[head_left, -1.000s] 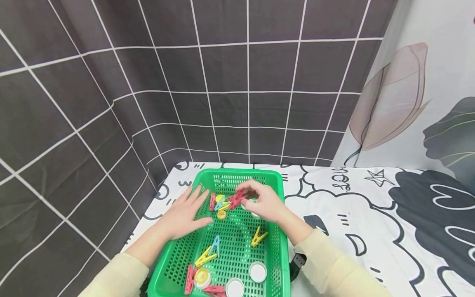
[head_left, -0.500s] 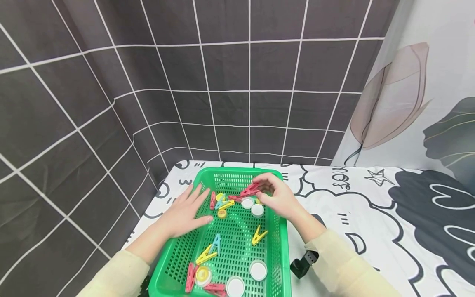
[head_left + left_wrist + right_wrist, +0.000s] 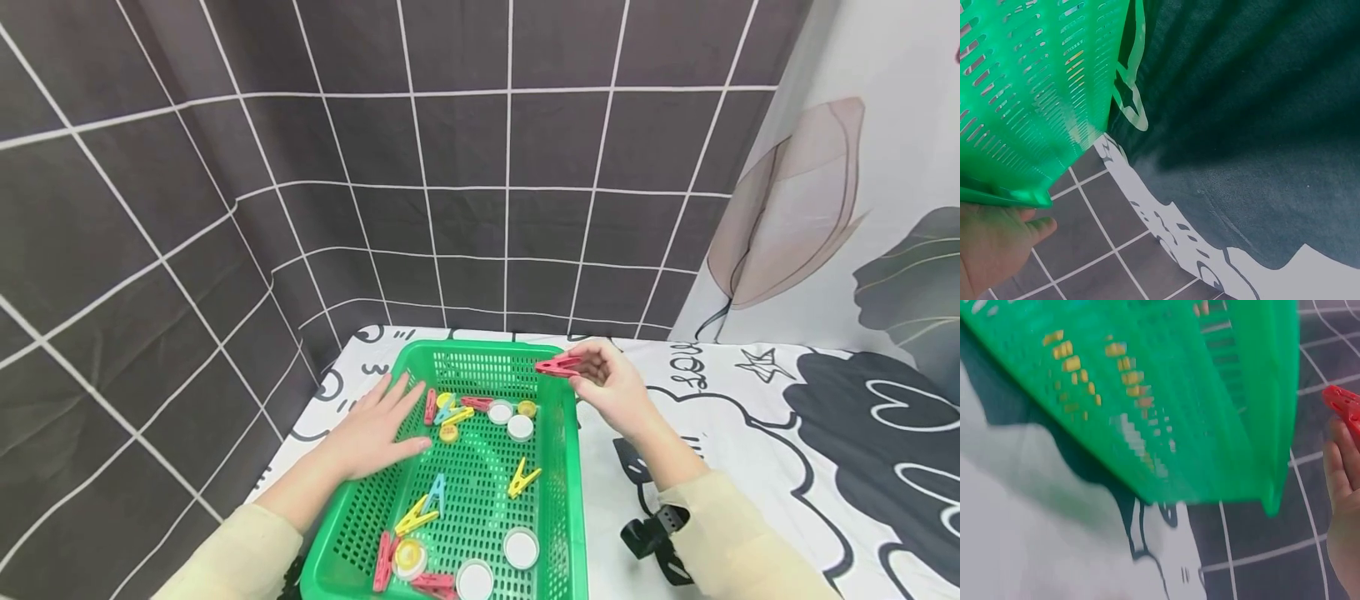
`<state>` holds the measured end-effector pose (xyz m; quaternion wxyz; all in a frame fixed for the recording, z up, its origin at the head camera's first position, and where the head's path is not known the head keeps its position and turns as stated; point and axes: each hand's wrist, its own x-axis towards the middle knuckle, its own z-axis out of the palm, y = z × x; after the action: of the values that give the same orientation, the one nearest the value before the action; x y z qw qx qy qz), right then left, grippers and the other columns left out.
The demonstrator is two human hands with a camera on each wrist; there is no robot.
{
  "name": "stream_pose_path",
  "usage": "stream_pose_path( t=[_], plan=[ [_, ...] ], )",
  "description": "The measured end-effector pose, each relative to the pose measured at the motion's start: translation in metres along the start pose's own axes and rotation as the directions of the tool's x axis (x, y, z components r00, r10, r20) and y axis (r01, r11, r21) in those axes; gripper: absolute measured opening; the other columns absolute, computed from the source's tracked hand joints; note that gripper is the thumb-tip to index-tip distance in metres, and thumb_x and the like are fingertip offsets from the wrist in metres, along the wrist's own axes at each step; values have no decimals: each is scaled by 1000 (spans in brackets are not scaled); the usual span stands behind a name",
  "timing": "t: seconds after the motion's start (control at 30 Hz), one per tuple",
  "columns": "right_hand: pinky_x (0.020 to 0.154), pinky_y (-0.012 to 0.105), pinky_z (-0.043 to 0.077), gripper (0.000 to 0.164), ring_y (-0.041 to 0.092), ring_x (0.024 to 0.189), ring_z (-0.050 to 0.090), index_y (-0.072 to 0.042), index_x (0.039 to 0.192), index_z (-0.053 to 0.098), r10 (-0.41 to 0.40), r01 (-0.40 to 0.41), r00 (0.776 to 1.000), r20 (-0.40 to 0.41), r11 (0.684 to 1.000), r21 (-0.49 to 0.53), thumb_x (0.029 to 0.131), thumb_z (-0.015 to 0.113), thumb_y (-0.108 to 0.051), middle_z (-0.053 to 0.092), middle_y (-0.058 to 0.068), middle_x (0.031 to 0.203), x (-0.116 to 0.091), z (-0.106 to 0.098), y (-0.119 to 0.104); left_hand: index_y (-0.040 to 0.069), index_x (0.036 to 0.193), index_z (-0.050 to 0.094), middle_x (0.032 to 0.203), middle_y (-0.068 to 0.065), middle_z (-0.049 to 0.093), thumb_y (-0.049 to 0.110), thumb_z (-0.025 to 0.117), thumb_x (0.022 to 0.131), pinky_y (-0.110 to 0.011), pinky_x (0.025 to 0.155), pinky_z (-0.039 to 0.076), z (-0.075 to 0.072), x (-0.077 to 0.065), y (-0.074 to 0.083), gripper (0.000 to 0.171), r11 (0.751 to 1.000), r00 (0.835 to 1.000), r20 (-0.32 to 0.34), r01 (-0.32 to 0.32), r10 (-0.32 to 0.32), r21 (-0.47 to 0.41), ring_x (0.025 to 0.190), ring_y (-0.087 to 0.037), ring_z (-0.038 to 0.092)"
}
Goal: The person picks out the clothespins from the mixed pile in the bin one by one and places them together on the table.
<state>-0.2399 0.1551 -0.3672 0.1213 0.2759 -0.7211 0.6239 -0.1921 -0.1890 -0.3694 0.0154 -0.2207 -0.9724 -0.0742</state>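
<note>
My right hand point(image 3: 617, 390) pinches a red clothespin point(image 3: 558, 366) above the right rim of a green plastic basket point(image 3: 564, 500). The same red clothespin point(image 3: 1344, 403) shows at the right edge of the right wrist view. Fingers spread, my left hand point(image 3: 373, 435) rests at the basket's left rim; in the left wrist view the hand point(image 3: 1000, 244) lies against that rim. Inside the basket are a yellow clothespin point(image 3: 522, 478), a blue clothespin point(image 3: 435, 493), several red ones such as the red clothespin point(image 3: 476, 403), white caps point(image 3: 521, 548) and yellow caps point(image 3: 448, 433).
The basket stands on a white cloth point(image 3: 720, 467) with black doodles. A black device with a strap point(image 3: 652, 533) is at my right wrist. Behind hangs a dark curtain point(image 3: 465, 217) with a white grid; a leaf-print curtain point(image 3: 795, 192) hangs at the right.
My right hand has lifted the red clothespin from the far end of the basket and carried it right, over the rim. The left hand has stayed in place.
</note>
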Motion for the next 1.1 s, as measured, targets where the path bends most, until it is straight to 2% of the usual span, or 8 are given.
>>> stream_pose_path(
  t=[0.13,0.4,0.63,0.8,1.03,1.1],
  plan=[
    [81,14,48,28,2,89,59,14,106,47,27,-28,999,-35,999,-24,79,53,18,59,31,102,-1,-13,5,12,150,21,154,-17,13,70,37,87,-57,109,12,1,0,0,87,1000,1000,3,5,-5,4,140,-39,4],
    [83,12,47,31,-2,91,57,11,111,46,147,-155,987,-68,979,-135,83,59,9,58,25,110,-8,-31,9,12,150,21,154,-17,13,70,37,87,-57,110,12,1,0,0,87,1000,1000,2,3,-3,6,140,-40,5],
    [83,10,46,34,-3,93,56,10,111,46,148,-160,986,-81,974,-159,82,64,7,57,24,116,-18,-41,16,12,150,21,154,-16,13,70,36,87,-56,110,12,2,1,-1,88,1000,1000,4,3,-3,16,140,-40,6],
    [83,11,46,34,-4,93,55,11,108,45,166,-179,982,-85,970,-166,81,66,7,55,23,114,-24,-44,21,13,151,20,154,-16,13,71,36,87,-56,110,12,4,2,-1,88,1000,1000,2,2,-2,19,140,-40,7],
    [83,9,45,36,-1,92,56,5,109,49,227,-247,969,-100,923,-295,82,70,-5,56,17,111,-29,-47,25,12,151,20,154,-16,13,70,37,87,-57,110,12,4,2,-2,88,1000,1000,1,3,-3,10,140,-39,4],
    [84,8,44,37,-2,92,55,5,110,49,238,-259,966,-105,918,-302,82,71,-6,57,18,111,-31,-46,26,12,151,20,154,-16,13,70,37,87,-57,109,12,4,2,-3,88,1000,1000,-1,2,-2,11,140,-39,5]
  ],
)
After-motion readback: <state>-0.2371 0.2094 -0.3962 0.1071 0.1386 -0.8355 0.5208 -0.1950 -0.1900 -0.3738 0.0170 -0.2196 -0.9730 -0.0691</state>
